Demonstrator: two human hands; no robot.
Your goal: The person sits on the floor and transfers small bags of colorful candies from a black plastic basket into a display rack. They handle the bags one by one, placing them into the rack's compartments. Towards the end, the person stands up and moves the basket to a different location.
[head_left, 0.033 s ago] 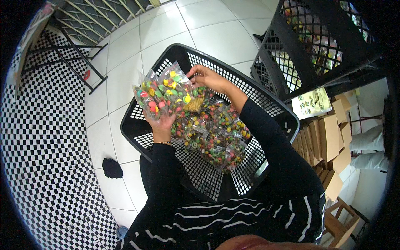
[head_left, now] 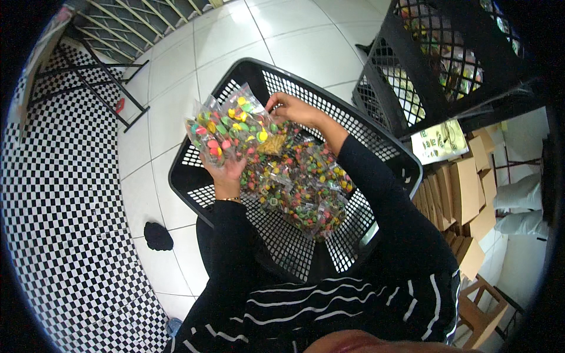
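My left hand (head_left: 226, 173) is closed from below around clear plastic bags of colourful candies (head_left: 220, 132), red, yellow and green. They are held up over the left part of a black plastic basket (head_left: 318, 267). My right hand (head_left: 297, 110) is beside their upper right edge, its thumb and fingers pinched on the corner of a candy bag (head_left: 246, 106). Under both hands, a heap of similar small candy bags (head_left: 312, 188) lies in the basket. A yellowish packet (head_left: 272, 145) shows among them, just right of the held bags. My left fingers are partly hidden behind the plastic.
A black mesh crate (head_left: 391, 82) holding colourful bags stands at the upper right. Below it are flattened cardboard boxes (head_left: 465, 188) and a wooden stool (head_left: 479, 312). Black folding legs (head_left: 112, 79) stand at the upper left. A black cloth-like lump (head_left: 159, 236) lies on the tiles.
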